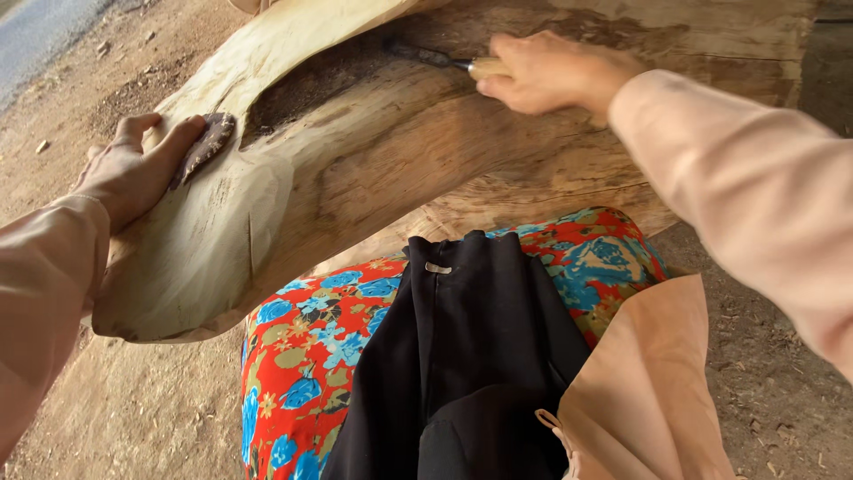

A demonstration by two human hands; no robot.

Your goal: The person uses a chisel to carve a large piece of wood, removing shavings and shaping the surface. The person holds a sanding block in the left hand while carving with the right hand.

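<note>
We look down at a large carved log (373,151) lying across our lap. Our right hand (542,73) is closed around the pale wooden handle of a chisel (444,60), its dark blade resting in a hollowed groove near the log's top. Our left hand (133,169) curls over the log's left end, thumb against a dark bark patch (206,144).

Person: pale peach long sleeves (755,178), black garment (462,356) with small silver clasp (437,268), red-and-blue floral skirt (302,356).
</note>
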